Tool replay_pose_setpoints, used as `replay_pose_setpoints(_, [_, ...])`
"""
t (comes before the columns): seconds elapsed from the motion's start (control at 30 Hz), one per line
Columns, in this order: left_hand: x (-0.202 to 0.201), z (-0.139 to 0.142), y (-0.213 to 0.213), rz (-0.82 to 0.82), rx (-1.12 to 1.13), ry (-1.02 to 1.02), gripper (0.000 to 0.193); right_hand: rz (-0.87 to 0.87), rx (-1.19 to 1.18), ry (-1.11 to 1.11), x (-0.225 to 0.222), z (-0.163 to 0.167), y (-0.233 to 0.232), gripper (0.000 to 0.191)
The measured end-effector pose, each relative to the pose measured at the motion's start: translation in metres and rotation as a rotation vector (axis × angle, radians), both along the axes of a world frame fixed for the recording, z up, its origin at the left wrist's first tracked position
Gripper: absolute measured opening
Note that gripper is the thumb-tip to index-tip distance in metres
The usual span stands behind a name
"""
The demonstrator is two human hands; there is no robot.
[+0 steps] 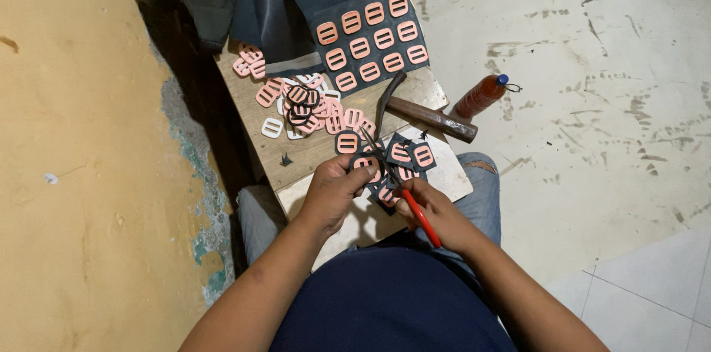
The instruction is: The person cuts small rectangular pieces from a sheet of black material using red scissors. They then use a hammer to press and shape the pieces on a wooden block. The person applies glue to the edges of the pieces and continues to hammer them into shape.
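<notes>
Scissors with red handles [406,193] are clenched in my right hand [433,211], blades angled up and away from me. My left hand [333,189] pinches a strip of dark material with pink plastic slide buckles [400,159] on it, just above the small wooden bench [311,148]. Beyond lies a loose pile of pink and white buckles [300,104], a rusty hammer [422,111], then a dark sheet carrying rows of buckles [370,41].

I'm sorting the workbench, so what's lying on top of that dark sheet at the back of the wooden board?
On the dark sheet lie about a dozen pink buckles in three rows. The wooden board shows below it; what lies beneath the sheet itself is covered.
</notes>
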State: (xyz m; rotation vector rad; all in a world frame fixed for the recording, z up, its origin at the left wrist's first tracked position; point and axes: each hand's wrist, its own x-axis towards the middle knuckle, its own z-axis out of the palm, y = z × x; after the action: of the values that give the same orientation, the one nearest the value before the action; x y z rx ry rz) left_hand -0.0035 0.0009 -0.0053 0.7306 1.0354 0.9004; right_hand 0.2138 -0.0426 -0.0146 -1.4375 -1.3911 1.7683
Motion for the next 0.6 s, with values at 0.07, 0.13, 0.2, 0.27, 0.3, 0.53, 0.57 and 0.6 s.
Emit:
replay_pose_setpoints(0.07, [0.0,0.002,0.0,-0.013,-0.007,0.015,0.01,-0.015,-0.035,0.03,0.0,0.001,0.0,0.037])
replay_pose_setpoints(0.13, [0.001,0.002,-0.001,-0.019,-0.019,0.011,0.009,-0.034,-0.071,0.071,0.001,0.002,-0.002,0.037])
replay_pose_setpoints(0.2, [0.0,0.001,-0.001,-0.015,-0.03,-0.013,0.008,-0.055,-0.101,0.122,0.003,0.004,-0.003,0.038])
replay_pose_setpoints(0.27, [-0.001,0.0,0.0,-0.027,-0.025,-0.036,0.007,-0.069,-0.126,0.114,0.006,0.006,-0.005,0.038])
replay_pose_setpoints(0.3, [-0.003,0.0,0.001,-0.032,-0.021,-0.047,0.006,-0.075,-0.138,0.11,0.007,0.007,-0.006,0.038])
replay_pose_setpoints(0.53, [-0.014,0.003,0.008,-0.14,-0.023,-0.011,0.011,-0.044,-0.162,0.08,0.022,0.017,-0.006,0.033])
replay_pose_setpoints(0.57, [-0.015,0.003,0.009,-0.153,-0.02,-0.003,0.013,-0.038,-0.145,0.084,0.023,0.018,-0.006,0.033])
replay_pose_setpoints(0.6, [-0.015,0.004,0.01,-0.165,-0.018,0.003,0.014,-0.033,-0.129,0.087,0.024,0.019,-0.006,0.033])
